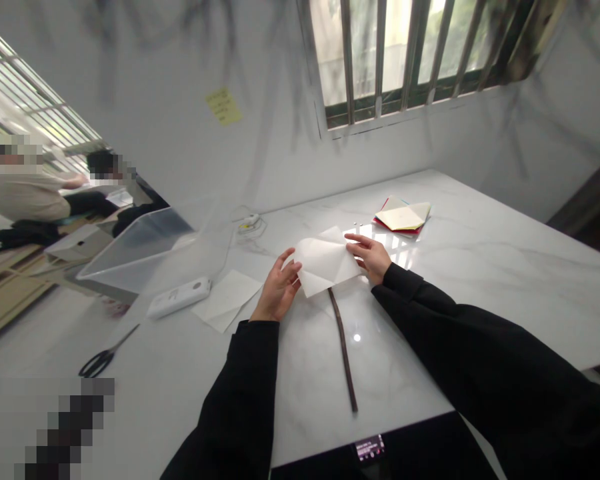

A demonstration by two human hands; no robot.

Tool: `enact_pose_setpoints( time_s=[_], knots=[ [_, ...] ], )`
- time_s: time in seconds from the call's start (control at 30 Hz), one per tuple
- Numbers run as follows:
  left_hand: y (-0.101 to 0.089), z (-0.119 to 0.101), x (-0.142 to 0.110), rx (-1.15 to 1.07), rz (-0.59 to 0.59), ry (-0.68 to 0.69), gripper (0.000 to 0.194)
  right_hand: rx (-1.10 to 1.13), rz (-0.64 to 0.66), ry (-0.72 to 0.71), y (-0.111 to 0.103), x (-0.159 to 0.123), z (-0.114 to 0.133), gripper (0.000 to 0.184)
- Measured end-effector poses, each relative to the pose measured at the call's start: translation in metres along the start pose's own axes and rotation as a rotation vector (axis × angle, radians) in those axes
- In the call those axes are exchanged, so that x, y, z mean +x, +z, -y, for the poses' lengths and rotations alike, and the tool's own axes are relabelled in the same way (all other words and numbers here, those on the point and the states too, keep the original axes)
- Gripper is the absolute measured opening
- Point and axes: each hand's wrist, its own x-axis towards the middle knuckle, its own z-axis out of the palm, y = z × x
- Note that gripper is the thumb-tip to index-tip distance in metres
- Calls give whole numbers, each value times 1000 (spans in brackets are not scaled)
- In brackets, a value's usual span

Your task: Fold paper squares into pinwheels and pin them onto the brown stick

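Between my two hands a creased sheet of white paper (325, 263) is held up over the marble-patterned table (300, 393). My left hand (279, 285) grips its left edge between thumb and fingers. On the right edge, my right hand (370, 257) pinches the paper near a corner. A thin dark brown stick (343, 347) lies lengthwise on the tabletop, its far end hidden under the paper. Another folded white sheet (229, 298) rests flat to the left of my left hand.
Folded coloured papers (403, 215) are stacked at the back right. To the left lie a white oblong device (180, 297), black-handled scissors (103, 359) and a clear plastic bin (135, 250). A small white item with a cable (250, 223) sits by the wall. Two people sit beyond the bin.
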Motion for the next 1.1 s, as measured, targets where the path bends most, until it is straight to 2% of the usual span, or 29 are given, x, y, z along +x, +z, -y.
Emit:
enact_pose_setpoints(
  time_s=[0.1,0.2,0.37,0.47,0.57,0.63,0.67,0.73,0.8,0.83,0.9,1.03,1.1],
  knots=[
    [6,-3,-6,7,78,-33,75,58,34,82,5,-5,0,44],
    [10,-6,-11,5,130,-14,66,83,11,135,11,-10,1,36],
    [13,-5,-15,-11,117,-60,49,65,6,151,16,-14,4,31],
    [16,0,-16,-18,31,-46,47,62,57,138,15,-15,5,30],
    [12,-10,-22,44,-198,128,47,78,77,120,11,-14,6,26],
    [1,-32,-31,199,-354,359,48,107,89,152,8,-13,7,20],
    [-8,-46,-37,353,-375,500,48,120,103,170,7,-12,7,18],
    [-28,-74,-49,720,-341,735,50,121,149,182,5,-11,7,16],
    [-53,-90,-57,1048,-258,825,52,90,192,165,5,-11,5,17],
    [-65,-91,-58,1174,-220,813,53,65,212,152,6,-11,4,18],
    [-91,-78,-55,1360,-151,696,52,6,245,127,6,-11,0,21],
    [-133,-23,-43,1527,-172,323,51,-79,277,69,4,-8,-10,29],
    [-143,-3,-40,1526,-215,259,53,-104,292,48,2,-7,-15,32]
  ],
)
